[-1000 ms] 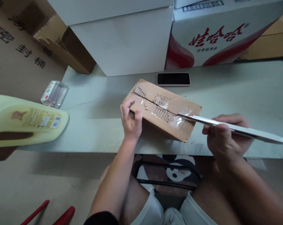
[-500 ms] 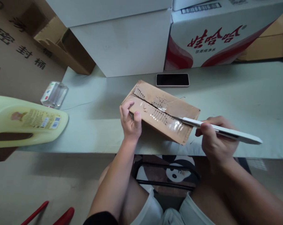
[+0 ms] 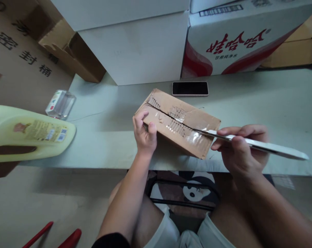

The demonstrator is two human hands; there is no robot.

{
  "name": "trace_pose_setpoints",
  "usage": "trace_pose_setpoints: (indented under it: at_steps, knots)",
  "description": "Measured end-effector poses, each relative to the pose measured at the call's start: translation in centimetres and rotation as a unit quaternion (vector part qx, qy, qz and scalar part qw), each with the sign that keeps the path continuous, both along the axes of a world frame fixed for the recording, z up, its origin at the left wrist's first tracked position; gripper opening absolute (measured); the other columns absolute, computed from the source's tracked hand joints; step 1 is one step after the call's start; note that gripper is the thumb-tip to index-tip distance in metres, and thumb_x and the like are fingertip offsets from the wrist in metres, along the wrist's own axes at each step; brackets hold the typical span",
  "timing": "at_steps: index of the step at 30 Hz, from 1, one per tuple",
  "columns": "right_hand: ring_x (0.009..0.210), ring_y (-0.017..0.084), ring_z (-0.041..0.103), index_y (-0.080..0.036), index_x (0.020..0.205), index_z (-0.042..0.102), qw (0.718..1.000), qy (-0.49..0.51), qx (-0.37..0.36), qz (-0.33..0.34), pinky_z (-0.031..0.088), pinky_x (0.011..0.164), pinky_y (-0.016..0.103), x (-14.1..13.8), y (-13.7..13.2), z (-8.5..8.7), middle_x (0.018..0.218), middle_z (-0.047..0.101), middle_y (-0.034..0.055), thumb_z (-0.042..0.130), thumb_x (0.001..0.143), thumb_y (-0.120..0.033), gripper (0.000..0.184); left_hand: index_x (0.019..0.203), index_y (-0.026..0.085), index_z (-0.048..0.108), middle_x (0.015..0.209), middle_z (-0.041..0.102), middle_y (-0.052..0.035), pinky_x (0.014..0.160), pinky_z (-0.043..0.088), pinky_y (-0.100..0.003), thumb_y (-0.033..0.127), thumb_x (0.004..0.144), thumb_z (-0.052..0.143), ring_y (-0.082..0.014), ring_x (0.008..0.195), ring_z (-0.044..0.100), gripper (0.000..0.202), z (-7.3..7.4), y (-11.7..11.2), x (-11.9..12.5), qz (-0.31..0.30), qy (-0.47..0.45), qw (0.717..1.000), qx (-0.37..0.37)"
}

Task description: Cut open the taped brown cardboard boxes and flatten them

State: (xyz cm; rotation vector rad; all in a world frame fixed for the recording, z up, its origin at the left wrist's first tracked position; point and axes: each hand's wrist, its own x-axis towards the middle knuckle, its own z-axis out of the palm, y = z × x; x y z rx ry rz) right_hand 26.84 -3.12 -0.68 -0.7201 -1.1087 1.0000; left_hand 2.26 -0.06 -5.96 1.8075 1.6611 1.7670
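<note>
Fingers of our left hand (image 3: 145, 139) loosely curled, holding the box (image 3: 194, 119) by its left end near the bench's (image 3: 106, 162) front edge, presumably for steadiness; our right hand (image 3: 245, 156) pinches the knife (image 3: 266, 146), tip at the seam (image 3: 166, 113).

Box (image 3: 179, 121) — underside out of sight

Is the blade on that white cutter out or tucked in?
Out: a thin blade sticks from the white cutter in the right hand, its tip at the cardboard box.
</note>
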Motion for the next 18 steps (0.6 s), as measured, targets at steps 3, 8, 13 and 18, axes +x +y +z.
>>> trace_pose_setpoints:
  at_steps: [3,8,13,18]
  knots:
    - [0.053,0.012,0.069,-0.024,0.093,0.056,0.999,-0.038,0.022,-0.004,0.055,0.047,0.026,-0.34,-0.48,-0.09,0.093,0.081,0.0003,0.074,0.091,-0.025,0.018,0.123,0.027,0.055,0.113,0.061,-0.0059,0.094,0.049,-0.038,0.056,0.100,0.045,-0.0218,0.107,0.060,0.039,-0.10,-0.04,-0.06,0.000,-0.002,1.000,-0.002]
    - [0.044,0.009,0.059,-0.024,0.097,0.055,0.988,-0.140,0.050,-0.052,0.046,0.039,0.022,-0.65,-0.32,-0.24,0.089,0.081,0.0012,0.073,0.093,-0.027,0.018,0.124,0.026,0.053,0.113,0.060,-0.0065,0.094,0.049,-0.039,0.053,0.101,0.043,-0.0221,0.106,0.060,0.037,-0.12,0.03,-0.16,-0.004,0.014,1.000,0.005]
    - [0.037,0.009,0.052,-0.023,0.093,0.055,0.971,-0.170,0.127,-0.111,0.040,0.035,0.023,-0.73,0.12,-0.19,0.076,0.080,0.0011,0.074,0.092,-0.042,0.026,0.125,0.026,0.054,0.113,0.060,-0.0070,0.094,0.050,-0.040,0.053,0.101,0.041,-0.0223,0.106,0.060,0.038,-0.20,0.23,-0.22,-0.015,0.029,0.999,0.014]
    - [0.040,0.012,0.060,-0.024,0.096,0.056,0.972,-0.165,0.119,-0.115,0.043,0.036,0.024,-0.56,-0.48,-0.03,0.076,0.080,0.0016,0.070,0.094,-0.044,0.025,0.126,0.026,0.054,0.114,0.062,-0.0071,0.094,0.050,-0.040,0.054,0.100,0.042,-0.0230,0.106,0.061,0.040,-0.21,0.17,-0.12,-0.028,0.028,0.999,0.008]
